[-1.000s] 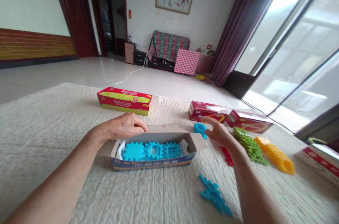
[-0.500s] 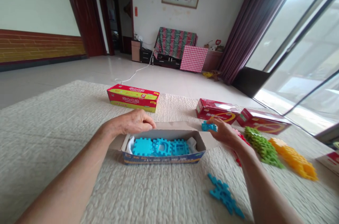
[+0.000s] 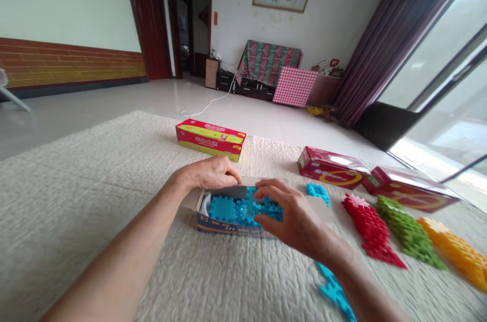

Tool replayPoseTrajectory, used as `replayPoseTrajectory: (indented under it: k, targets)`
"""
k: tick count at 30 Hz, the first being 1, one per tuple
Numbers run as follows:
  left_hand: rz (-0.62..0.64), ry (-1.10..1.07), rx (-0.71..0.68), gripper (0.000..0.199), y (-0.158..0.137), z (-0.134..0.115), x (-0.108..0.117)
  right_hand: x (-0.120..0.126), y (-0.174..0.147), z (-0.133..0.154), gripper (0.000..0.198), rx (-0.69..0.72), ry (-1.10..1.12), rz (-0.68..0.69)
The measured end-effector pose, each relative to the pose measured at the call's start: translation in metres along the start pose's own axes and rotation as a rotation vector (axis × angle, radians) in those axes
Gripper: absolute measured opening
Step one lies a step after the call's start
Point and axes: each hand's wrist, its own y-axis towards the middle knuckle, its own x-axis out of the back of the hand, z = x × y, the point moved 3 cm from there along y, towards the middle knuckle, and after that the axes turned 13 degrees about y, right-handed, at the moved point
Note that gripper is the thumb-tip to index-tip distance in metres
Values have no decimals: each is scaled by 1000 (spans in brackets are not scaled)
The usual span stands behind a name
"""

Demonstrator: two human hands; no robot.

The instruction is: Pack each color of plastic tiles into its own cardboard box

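Right hand (image 3: 294,215), clamped on a notched blue plastic tile (image 3: 250,193), best aligns it with the long, blue-sided cardboard box (image 3: 228,229); left hand (image 3: 215,172) curled, its grip unclear.

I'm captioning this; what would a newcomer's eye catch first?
Probably the bright blue pieces in the open box at lower centre, with the right hand at them and the left hand at the far edge. Next, the red row, green row and yellow row of pieces on the mat, to the right. A red-and-yellow carton stands out beyond the box.
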Motion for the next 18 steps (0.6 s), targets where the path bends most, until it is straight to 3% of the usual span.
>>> replayPoseTrajectory:
  k: [8, 15, 18]
  targets:
    - [-17, 8, -32, 32, 1, 1, 0, 5, 0, -5, 31, -6, -7, -26]
    - [-19, 29, -24, 32, 1, 0, 1, 53, -11, -37, 17, -29, -89, -284]
    - [-8, 30, -5, 32, 1, 0, 1, 57, -14, -33, 15, -103, -94, -196]
